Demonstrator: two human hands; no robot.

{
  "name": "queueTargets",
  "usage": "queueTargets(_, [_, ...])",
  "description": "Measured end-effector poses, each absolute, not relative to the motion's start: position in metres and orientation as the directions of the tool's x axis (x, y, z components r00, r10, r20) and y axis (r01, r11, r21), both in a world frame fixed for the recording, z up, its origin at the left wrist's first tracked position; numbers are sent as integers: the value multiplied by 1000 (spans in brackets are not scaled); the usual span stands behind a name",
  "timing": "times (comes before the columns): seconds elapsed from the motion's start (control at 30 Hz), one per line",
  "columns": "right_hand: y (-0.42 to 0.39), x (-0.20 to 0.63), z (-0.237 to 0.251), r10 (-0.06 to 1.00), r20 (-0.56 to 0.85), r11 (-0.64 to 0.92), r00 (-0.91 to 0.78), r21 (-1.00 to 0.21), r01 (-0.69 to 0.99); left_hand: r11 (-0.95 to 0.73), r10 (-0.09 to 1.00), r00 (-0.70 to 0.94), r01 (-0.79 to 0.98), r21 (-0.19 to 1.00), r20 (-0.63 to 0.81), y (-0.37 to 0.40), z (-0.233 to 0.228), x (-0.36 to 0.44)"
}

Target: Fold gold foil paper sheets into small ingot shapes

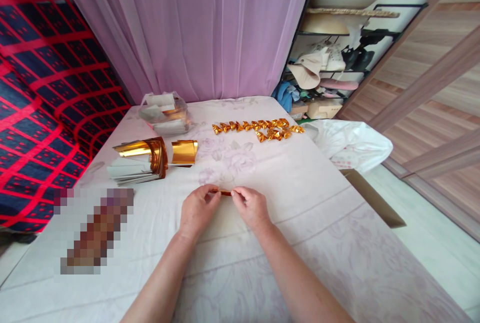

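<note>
Between my two hands is a narrow folded strip of gold foil paper [225,193], held just above the cloth-covered table [300,243]. My left hand [199,208] pinches its left end, and my right hand [252,207] pinches its right end. Most of the strip is covered by my fingers. Left of my hands lies a fanned stack of gold foil sheets [159,158] with pale backs, and a gold sheet [183,153] sits beside it. Farther back, several folded gold foil pieces [262,125] are lined up in rows.
A clear plastic bag [165,113] with more sheets stands at the back left. A pixelated item [97,230] lies at left. Off the table's right edge are a white plastic bag [352,143] and a cardboard box [375,198]. Behind are a purple curtain [195,28] and a loaded shelf [330,63].
</note>
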State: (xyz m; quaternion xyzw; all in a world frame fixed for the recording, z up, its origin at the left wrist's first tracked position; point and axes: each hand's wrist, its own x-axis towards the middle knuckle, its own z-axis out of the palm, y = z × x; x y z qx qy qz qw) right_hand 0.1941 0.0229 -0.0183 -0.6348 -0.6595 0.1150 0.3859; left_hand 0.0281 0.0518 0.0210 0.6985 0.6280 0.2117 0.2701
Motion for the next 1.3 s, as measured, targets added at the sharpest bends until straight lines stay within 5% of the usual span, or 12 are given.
queueTargets(0.43, [22,194,-19,900,427,210,86,-599,773,-23,997,62,766,642,-38,49,21,32])
queueTargets(0.63, [19,196,-16,901,428,157,71,-474,867,-56,996,90,776,628,-22,47,20,34])
queueTargets(0.97, [18,195,-16,887,460,181,30,-407,895,-168,985,170,890,423,34,44,24,31])
queueTargets(1.3, [18,196,-15,894,446,166,42,-418,893,-107,990,137,882,460,-33,45,28,31])
